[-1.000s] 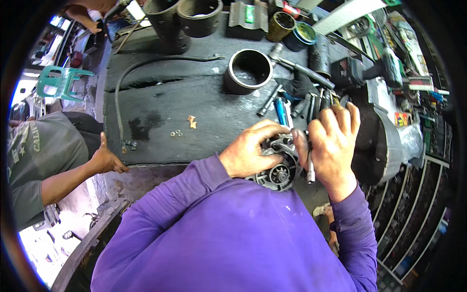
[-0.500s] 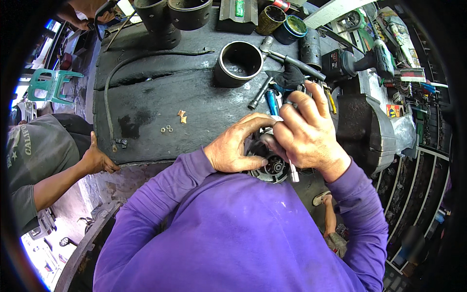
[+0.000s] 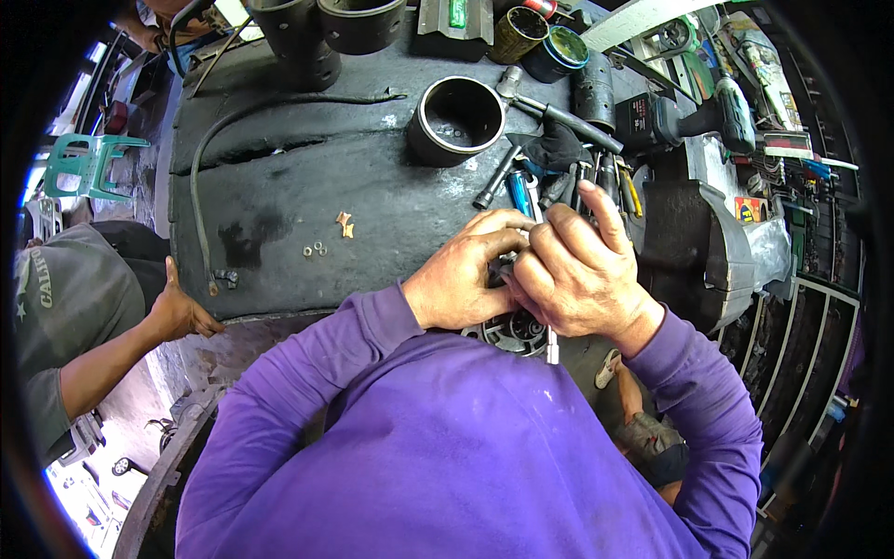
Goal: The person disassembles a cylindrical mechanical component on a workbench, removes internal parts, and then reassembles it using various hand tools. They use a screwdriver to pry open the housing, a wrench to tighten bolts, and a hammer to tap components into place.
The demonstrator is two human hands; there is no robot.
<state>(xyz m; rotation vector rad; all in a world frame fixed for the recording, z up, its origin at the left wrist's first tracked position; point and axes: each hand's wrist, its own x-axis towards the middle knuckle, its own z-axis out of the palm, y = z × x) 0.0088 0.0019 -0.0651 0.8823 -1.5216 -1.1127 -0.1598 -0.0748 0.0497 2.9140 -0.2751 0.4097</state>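
Apparently midway: your fingers clamp metal housing (left hand) and socket tool (right hand); loose rings lie left.

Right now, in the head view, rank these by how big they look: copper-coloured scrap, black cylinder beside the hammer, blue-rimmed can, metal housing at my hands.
1. Black cylinder
2. Blue-rimmed can
3. Copper-coloured scrap
Unsure: metal housing, partly hidden, so I can't rank it.

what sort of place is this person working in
Likely a mechanical repair workshop, judging by the cordless drill, the hand tools strewn on a stained workbench, and the metal part being held.
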